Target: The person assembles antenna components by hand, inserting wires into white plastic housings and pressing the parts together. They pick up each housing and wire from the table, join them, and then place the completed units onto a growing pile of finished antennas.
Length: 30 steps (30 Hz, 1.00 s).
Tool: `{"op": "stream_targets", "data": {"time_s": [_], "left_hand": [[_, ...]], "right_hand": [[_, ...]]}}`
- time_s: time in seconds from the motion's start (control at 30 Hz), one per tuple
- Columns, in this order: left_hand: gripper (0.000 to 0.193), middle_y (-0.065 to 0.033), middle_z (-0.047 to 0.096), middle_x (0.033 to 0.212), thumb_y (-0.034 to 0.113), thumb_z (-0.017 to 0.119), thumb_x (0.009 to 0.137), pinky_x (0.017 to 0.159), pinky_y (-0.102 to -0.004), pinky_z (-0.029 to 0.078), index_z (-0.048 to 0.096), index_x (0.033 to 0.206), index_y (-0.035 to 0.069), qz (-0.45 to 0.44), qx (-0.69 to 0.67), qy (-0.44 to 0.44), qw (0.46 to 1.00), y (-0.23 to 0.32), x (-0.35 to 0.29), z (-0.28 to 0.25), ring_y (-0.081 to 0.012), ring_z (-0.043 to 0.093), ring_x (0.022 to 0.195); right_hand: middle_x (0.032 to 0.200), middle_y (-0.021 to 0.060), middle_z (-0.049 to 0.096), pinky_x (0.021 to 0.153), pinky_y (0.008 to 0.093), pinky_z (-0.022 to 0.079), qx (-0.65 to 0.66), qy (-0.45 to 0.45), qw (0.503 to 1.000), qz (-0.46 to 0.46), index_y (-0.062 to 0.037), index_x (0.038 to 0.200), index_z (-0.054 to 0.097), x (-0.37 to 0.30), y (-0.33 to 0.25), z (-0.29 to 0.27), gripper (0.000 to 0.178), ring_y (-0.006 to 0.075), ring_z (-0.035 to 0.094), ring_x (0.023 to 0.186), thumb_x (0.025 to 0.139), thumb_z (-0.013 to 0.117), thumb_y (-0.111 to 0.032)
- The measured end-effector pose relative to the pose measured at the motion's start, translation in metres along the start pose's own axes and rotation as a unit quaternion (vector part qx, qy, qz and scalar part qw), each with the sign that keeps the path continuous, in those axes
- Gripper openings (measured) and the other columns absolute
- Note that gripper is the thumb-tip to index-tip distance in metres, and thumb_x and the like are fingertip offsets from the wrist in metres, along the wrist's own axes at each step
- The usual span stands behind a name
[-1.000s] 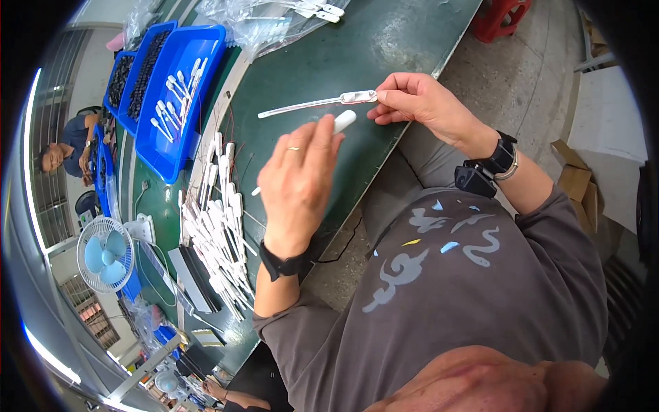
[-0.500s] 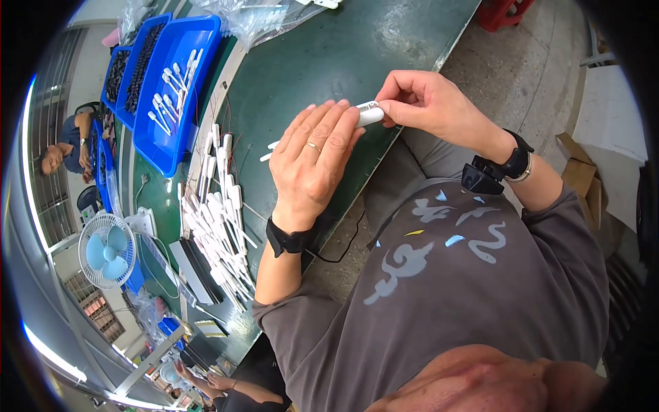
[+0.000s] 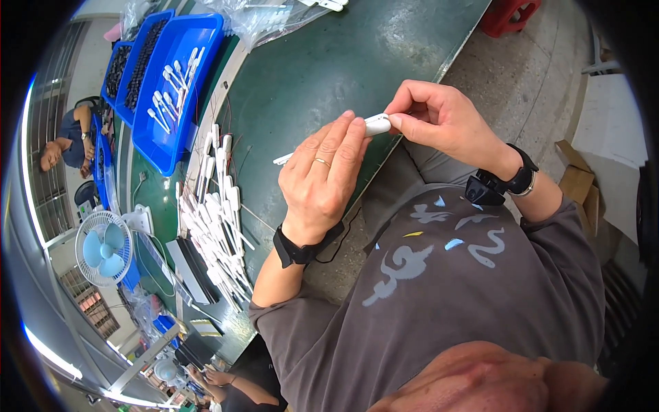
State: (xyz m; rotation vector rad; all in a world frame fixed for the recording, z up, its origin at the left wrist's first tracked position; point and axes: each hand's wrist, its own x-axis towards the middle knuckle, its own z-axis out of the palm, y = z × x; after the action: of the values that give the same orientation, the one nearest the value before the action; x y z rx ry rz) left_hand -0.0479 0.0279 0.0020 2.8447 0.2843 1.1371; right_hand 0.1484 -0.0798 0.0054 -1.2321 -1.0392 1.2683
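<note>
A slim white plastic piece (image 3: pixel 377 125) with a rounded end lies in my left hand (image 3: pixel 317 175). The fingers of that hand are held together over its middle, hiding most of it, and its narrow end pokes out on the far left side. At the rounded end, the thumb and index finger of my right hand (image 3: pixel 439 123) are pinched together against the tip. Whatever small part they grip there is too small to make out. Both hands are above the near edge of the green table (image 3: pixel 322 82).
Many similar white pieces (image 3: pixel 213 226) are heaped to the left. Beyond them, a blue tray (image 3: pixel 156 147) holds several white parts with leads. A clear plastic bag (image 3: pixel 257 20), a fan (image 3: pixel 104 247) and a red stool (image 3: pixel 508 17) surround the workspace. Co-workers (image 3: pixel 74 137) sit farther left.
Both hands and the white piece have shifted slightly right and toward me. My right hand keeps its pinch at the rounded end.
</note>
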Motion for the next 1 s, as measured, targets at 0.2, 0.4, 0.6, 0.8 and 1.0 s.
{"op": "stream_targets", "data": {"time_s": [0.2,0.4,0.6,0.8,1.0], "left_hand": [[0.029,-0.0136,0.071,0.100,0.007,0.078,0.077,0.073,-0.0326,0.058,0.069,0.104,0.000,-0.009,0.010,0.012,1.000,0.006,-0.001,0.001,-0.0245,0.071,0.083],[0.027,-0.0139,0.071,0.101,0.005,0.074,0.078,0.073,-0.0334,0.057,0.069,0.104,-0.001,-0.004,0.022,0.015,1.000,0.007,-0.001,0.001,-0.0244,0.070,0.083],[0.029,-0.0155,0.069,0.103,0.004,0.068,0.078,0.074,-0.0349,0.057,0.069,0.106,-0.002,0.019,0.032,0.003,0.999,0.008,0.001,-0.003,-0.0245,0.069,0.084],[0.029,-0.0161,0.069,0.104,0.003,0.067,0.078,0.074,-0.0357,0.057,0.070,0.106,-0.003,0.032,0.050,0.012,0.998,0.010,0.000,-0.005,-0.0243,0.068,0.086],[0.028,-0.0164,0.069,0.105,0.002,0.067,0.078,0.073,-0.0353,0.056,0.070,0.105,-0.003,0.054,0.090,0.003,0.994,0.013,0.002,-0.009,-0.0243,0.067,0.085]], "right_hand": [[0.090,-0.0020,0.059,0.069,0.0197,0.043,-0.014,0.001,1.000,-0.007,-0.0006,0.101,0.060,-0.003,-0.001,0.000,0.008,0.0026,0.052,0.079,0.097,0.058,-0.008],[0.092,-0.0007,0.059,0.069,0.0201,0.042,-0.004,-0.017,1.000,-0.010,-0.0001,0.100,0.062,-0.003,-0.003,-0.004,0.008,0.0030,0.051,0.080,0.096,0.059,-0.006],[0.096,0.0024,0.060,0.070,0.0210,0.043,-0.021,-0.021,0.999,-0.029,0.0007,0.101,0.062,-0.004,0.000,-0.005,0.008,0.0050,0.053,0.082,0.096,0.059,-0.003],[0.099,0.0063,0.062,0.074,0.0241,0.047,-0.088,-0.018,0.991,-0.102,0.0007,0.100,0.063,-0.005,-0.002,-0.004,0.008,0.0101,0.057,0.087,0.094,0.058,-0.001],[0.096,0.0074,0.062,0.075,0.0271,0.050,-0.132,-0.019,0.982,-0.132,0.0005,0.100,0.062,-0.005,-0.007,-0.001,0.009,0.0126,0.060,0.086,0.091,0.060,0.001]]}}
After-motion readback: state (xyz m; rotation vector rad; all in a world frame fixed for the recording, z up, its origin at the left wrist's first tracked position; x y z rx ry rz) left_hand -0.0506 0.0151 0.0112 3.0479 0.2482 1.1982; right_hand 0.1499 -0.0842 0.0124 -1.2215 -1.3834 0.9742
